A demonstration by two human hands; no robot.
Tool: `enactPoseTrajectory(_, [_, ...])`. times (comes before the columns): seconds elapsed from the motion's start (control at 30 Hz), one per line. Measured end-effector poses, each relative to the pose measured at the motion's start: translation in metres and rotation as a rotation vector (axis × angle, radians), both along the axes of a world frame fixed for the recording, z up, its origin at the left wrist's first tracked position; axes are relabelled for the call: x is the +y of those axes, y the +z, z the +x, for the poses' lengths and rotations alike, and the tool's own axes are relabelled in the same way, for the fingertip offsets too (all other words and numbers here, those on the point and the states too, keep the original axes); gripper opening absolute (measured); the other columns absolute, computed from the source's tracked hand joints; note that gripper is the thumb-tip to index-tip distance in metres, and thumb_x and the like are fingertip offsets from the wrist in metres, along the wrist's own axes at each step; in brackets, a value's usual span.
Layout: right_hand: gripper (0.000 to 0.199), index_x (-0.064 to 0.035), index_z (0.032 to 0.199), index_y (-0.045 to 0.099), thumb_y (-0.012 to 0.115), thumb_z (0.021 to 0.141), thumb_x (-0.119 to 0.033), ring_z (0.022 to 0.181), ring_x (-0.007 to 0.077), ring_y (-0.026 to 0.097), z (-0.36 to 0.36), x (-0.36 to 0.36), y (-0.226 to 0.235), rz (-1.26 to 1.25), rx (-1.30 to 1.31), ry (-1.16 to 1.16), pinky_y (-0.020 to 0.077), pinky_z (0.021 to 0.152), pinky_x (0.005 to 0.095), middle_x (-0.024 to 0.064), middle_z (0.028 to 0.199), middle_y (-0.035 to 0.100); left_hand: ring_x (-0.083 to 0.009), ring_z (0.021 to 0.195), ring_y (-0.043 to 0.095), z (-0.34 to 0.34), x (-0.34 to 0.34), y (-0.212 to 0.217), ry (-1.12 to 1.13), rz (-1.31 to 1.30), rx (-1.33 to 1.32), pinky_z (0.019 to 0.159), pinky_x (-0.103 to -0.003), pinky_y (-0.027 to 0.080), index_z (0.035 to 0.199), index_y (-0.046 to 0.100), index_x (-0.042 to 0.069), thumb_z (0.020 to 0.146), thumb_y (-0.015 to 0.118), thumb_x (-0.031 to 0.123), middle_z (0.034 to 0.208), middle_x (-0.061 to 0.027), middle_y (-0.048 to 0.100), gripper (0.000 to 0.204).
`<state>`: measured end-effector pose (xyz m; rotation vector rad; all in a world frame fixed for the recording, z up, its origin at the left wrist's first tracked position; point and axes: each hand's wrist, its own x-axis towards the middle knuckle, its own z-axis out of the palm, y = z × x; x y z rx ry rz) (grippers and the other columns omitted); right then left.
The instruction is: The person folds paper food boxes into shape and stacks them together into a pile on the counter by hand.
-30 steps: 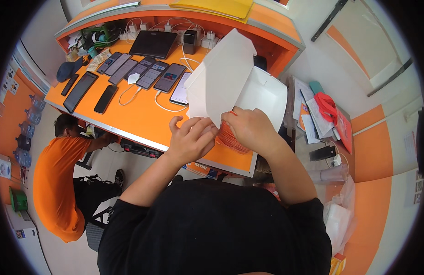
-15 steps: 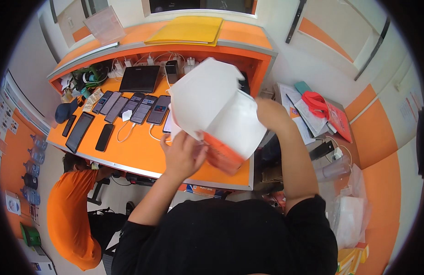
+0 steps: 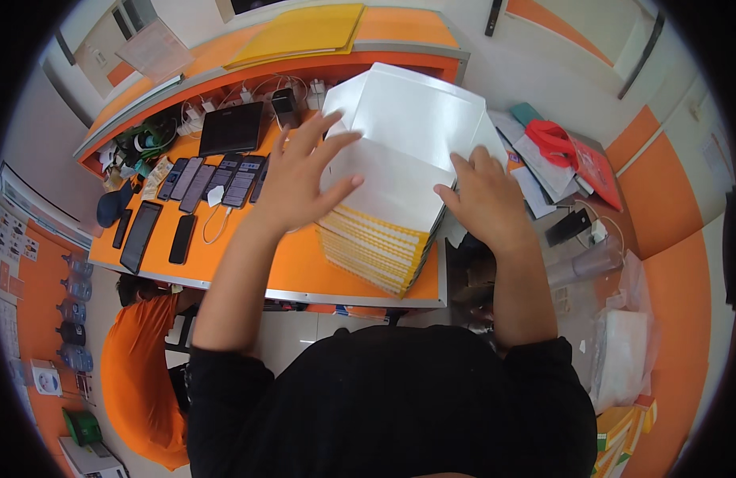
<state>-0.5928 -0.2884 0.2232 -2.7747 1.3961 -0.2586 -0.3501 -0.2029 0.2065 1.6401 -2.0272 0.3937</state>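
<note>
In front of me on the orange desk (image 3: 225, 261) stands a nested stack of open paper food boxes (image 3: 372, 251), yellow and white edges layered along its near side. The top box's inside (image 3: 416, 111) is pale and shiny, with its flaps spread up and outward. Over the left side of the stack my left hand (image 3: 304, 175) is open, fingers spread and slightly blurred. My right hand (image 3: 491, 199) is at the right rim, its fingers bent and its thumb apart over the box. Whether the right fingertips touch the rim I cannot tell.
Several phones (image 3: 191, 177) and a black tablet (image 3: 231, 129) lie left of the stack among white cables. A yellow folder (image 3: 300, 36) rests on the shelf top. Papers and a red bag (image 3: 595, 175) are at right. A person in an orange shirt (image 3: 145, 382) bends down at lower left.
The white and red-orange box that both hands held is no longer in them. The nested stack now shows between my hands. My left hand has risen and spread its fingers; my view has shifted slightly.
</note>
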Motion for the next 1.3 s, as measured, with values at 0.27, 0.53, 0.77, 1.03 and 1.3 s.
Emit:
enactPoseTrajectory(0.27, [0.066, -0.0025, 0.136, 0.033, 0.058, 0.083, -0.033, 0.133, 0.0359, 0.026, -0.005, -0.001, -0.022, 0.179, -0.015, 0.226, 0.0252, 0.101, 0.0621, 0.0191, 0.143, 0.028, -0.0322, 0.138, 0.016, -0.01, -0.007, -0.023, 0.068, 0.499, 0.018, 0.106, -0.059, 0.012, 0.144, 0.022, 0.02, 0.077, 0.056, 0.057, 0.15, -0.013, 0.016, 0.084])
enactPoseTrajectory(0.53, [0.061, -0.0037, 0.133, 0.035, 0.059, 0.083, -0.028, 0.131, 0.0362, 0.028, 0.019, 0.016, -0.029, 0.027, -0.023, 0.26, 0.0284, 0.096, 0.0645, 0.0162, 0.14, 0.032, -0.0318, 0.137, 0.018, -0.045, 0.025, -0.005, 0.34, 0.32, -0.131, 0.101, -0.067, 0.012, 0.143, 0.023, 0.015, 0.084, 0.041, 0.063, 0.149, -0.016, 0.017, 0.078])
enactPoseTrajectory(0.77, [0.069, -0.0057, 0.138, 0.03, 0.06, 0.083, -0.032, 0.132, 0.0383, 0.026, 0.026, 0.017, -0.043, -0.056, 0.015, 0.237, 0.0297, 0.097, 0.0635, 0.0186, 0.141, 0.029, -0.0275, 0.138, 0.018, -0.041, 0.019, -0.027, 0.403, 0.537, -0.053, 0.106, -0.061, 0.011, 0.143, 0.024, 0.016, 0.087, 0.034, 0.063, 0.149, -0.0129, 0.02, 0.074])
enactPoseTrajectory(1.03, [0.065, -0.0028, 0.136, 0.032, 0.059, 0.083, -0.027, 0.13, 0.0427, 0.026, 0.02, 0.005, -0.057, 0.019, -0.1, 0.302, 0.0333, 0.096, 0.0595, 0.0223, 0.14, 0.028, -0.0283, 0.138, 0.016, -0.05, 0.032, -0.017, 0.379, 0.591, 0.006, 0.105, -0.062, 0.011, 0.143, 0.023, 0.014, 0.086, 0.039, 0.06, 0.149, -0.0142, 0.019, 0.075])
enactPoseTrajectory(1.3, [0.061, -0.0045, 0.136, 0.034, 0.058, 0.084, -0.026, 0.13, 0.0443, 0.026, 0.002, 0.001, -0.077, 0.066, -0.25, 0.267, 0.0317, 0.098, 0.0588, 0.0244, 0.141, 0.026, -0.0337, 0.137, 0.019, -0.067, 0.042, -0.029, 0.333, 0.47, -0.051, 0.099, -0.069, 0.014, 0.14, 0.029, 0.008, 0.083, 0.051, 0.052, 0.147, -0.0193, 0.021, 0.075])
